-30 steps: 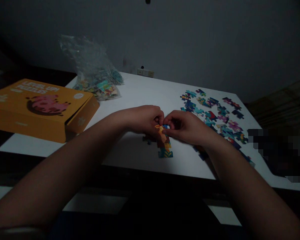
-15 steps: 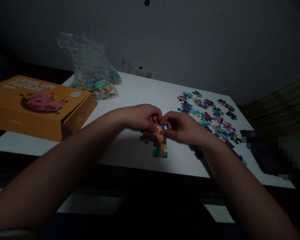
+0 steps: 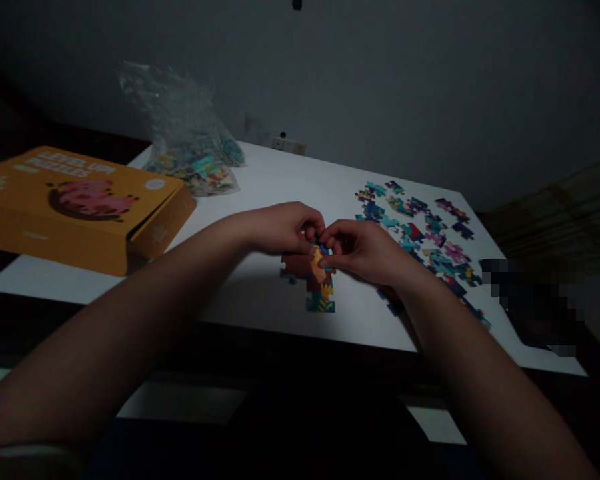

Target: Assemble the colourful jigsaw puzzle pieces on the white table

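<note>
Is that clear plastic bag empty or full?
Partly full: colourful pieces show through the lower part of the plastic bag, while its crumpled upper part looks empty.

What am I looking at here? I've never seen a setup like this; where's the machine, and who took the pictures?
There is no machine at work here, just a person's two bare hands. The camera is worn on the person's head, so you look forward and down past their forearms.

Before them is a white table. On its left lies an orange box reading "Level Up! Puzzles", with a clear bag of colourful contents behind it. On the right, many jigsaw pieces are spread out.

In the middle, the left hand and right hand meet at the top of a small puzzle patch. Both thumbs rest on it; how firmly it is gripped is hard to see.
</note>
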Demonstrator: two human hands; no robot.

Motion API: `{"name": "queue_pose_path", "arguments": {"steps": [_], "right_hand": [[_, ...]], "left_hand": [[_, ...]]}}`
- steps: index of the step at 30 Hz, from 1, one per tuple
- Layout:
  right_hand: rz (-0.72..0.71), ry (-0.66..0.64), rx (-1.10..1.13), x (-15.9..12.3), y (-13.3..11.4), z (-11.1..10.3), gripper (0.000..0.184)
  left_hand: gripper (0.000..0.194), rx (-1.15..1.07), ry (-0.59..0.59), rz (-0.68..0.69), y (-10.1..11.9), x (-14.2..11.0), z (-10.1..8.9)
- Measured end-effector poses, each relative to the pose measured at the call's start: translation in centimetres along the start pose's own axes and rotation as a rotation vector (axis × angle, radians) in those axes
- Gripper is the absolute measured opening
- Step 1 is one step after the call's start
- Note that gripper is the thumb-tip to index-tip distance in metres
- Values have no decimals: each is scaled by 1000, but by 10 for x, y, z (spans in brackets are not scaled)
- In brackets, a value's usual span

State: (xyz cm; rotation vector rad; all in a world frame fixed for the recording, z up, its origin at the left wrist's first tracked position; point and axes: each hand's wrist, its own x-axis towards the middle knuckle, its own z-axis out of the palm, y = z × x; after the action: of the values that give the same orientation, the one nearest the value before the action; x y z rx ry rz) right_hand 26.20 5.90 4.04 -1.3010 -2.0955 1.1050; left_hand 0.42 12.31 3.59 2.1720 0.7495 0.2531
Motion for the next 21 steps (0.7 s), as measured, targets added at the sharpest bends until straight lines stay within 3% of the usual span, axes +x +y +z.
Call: {"name": "queue_pose_path", "arguments": {"steps": [13, 18, 21], "right_hand": [[11, -43, 44, 2, 3, -2, 37], [22, -60, 35, 2, 2, -2, 35], [9, -29, 8, 1, 2, -1, 38]], "left_hand": [[39, -23, 24, -41, 5, 1, 7], [23, 64, 69, -68, 8, 4, 11], [26, 84, 90, -78, 10, 6, 11]]}}
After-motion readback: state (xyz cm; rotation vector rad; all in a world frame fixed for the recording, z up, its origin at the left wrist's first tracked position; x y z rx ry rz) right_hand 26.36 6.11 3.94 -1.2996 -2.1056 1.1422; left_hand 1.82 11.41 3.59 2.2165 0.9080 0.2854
